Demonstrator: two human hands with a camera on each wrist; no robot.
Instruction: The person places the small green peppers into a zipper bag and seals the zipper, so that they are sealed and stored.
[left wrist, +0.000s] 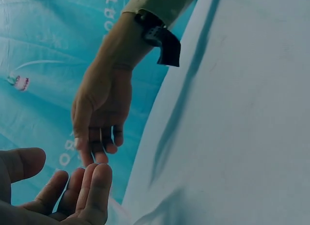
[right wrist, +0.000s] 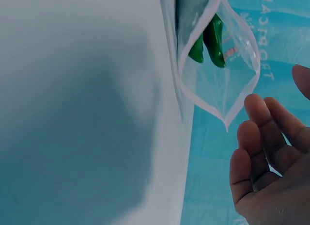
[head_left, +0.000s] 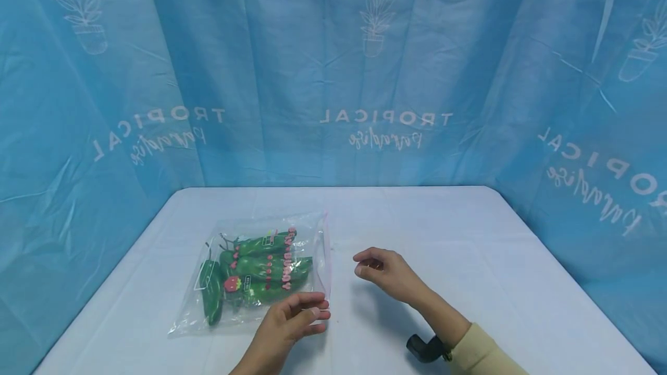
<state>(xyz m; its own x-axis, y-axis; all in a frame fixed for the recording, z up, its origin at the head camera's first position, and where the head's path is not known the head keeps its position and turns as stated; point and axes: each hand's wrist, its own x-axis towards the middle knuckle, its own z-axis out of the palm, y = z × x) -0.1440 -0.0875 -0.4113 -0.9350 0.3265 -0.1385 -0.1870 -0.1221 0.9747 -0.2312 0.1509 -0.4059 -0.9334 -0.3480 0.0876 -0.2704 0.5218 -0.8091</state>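
Observation:
A clear zip bag printed with pink letters and a strawberry lies flat on the left half of the table, holding several green peppers. Its pink-edged mouth faces right; in the right wrist view the mouth gapes, with pepper tips inside. My left hand hovers at the bag's near right corner, fingers relaxed and slightly bent, gripping nothing. To the right of the bag, my right hand is held above the table with loosely bent fingers and nothing in them. The left wrist view shows both hands apart from the bag.
A white table carries the bag. Blue curtains with plant drawings and mirrored lettering enclose its back and sides. A black strap-like camera mount sticks out from the right wrist beside a beige sleeve.

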